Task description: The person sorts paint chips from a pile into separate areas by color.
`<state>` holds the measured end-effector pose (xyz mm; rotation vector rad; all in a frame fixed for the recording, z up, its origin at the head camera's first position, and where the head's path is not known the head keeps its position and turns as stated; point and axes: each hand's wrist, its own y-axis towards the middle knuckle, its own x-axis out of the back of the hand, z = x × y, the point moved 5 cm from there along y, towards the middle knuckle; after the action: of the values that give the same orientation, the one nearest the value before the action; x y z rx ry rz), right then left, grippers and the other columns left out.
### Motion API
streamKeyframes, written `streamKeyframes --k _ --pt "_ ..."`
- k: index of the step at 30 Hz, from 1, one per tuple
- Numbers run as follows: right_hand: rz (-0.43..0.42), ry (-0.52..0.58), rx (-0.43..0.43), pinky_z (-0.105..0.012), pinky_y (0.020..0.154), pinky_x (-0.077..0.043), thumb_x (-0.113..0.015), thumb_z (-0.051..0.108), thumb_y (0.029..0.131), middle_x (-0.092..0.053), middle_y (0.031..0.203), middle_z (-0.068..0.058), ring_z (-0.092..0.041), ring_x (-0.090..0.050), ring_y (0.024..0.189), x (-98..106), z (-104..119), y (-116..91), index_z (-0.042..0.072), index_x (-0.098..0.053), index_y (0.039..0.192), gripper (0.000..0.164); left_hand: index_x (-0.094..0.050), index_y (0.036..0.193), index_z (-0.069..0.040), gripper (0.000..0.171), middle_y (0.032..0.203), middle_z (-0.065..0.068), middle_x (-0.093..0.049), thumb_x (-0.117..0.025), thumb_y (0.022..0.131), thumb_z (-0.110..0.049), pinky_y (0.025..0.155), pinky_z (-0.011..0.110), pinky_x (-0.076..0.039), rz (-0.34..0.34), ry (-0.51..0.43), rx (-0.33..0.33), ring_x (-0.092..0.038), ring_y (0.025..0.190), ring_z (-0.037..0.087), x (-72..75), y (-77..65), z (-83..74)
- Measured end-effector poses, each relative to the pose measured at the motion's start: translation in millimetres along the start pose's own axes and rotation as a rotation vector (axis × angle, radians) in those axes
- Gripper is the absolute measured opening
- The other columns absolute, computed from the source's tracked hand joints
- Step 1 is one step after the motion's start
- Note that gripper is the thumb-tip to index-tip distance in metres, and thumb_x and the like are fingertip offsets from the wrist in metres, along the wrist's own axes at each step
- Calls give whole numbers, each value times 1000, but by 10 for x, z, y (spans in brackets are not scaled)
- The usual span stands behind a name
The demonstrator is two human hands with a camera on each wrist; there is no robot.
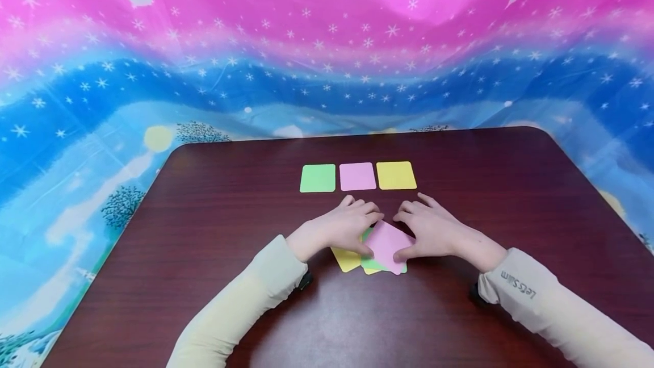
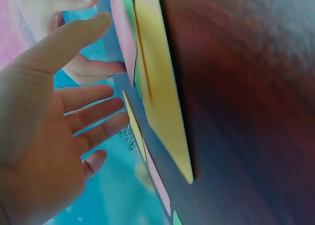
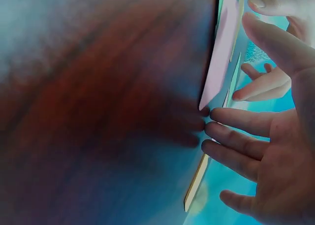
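Square cards with rounded corners lie in a loose, overlapping pile between the two hands. Uppermost is a pink card [image 1: 386, 247], turned askew over a green card [image 1: 368, 263]. A yellow card [image 1: 347, 260] juts out to the left, and another yellow corner shows beneath the green. My left hand [image 1: 343, 227] is at the pile's left side, thumb above the cards; its fingers look loosely extended in the left wrist view. At the right side is my right hand [image 1: 434, 231], thumb by the pink card's edge. Its fingers extend toward the tabletop in the right wrist view. Neither hand visibly grips a card.
Beyond the hands, a green card [image 1: 318, 178], a pink card [image 1: 357, 176] and a yellow card [image 1: 396, 175] form a row on the dark wooden table [image 1: 214, 231]. A colourful printed cloth [image 1: 327, 44] hangs behind the table's far edge.
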<state>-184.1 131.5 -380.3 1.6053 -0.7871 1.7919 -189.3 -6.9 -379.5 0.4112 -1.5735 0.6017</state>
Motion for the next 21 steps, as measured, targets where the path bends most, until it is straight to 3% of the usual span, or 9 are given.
streamKeyframes --k 9,21 --pt "-48 7 53 -54 102 -22 -71 63 56 -53 99 1 -17 -51 98 -30 88 -45 12 -62 106 72 -48 131 -15 73 125 -4 -48 -68 71 -53 88 32 -27 46 14 1 -43 111 14 -95 68 -64" --pt "-56 14 48 -54 102 -22 -74 63 52 -52 102 -2 -20 -50 101 -73 111 -62 10 -60 109 79 -52 127 -16 68 121 -5 -50 -67 71 -51 86 31 -27 15 12 4 -45 107 13 -101 71 -77"
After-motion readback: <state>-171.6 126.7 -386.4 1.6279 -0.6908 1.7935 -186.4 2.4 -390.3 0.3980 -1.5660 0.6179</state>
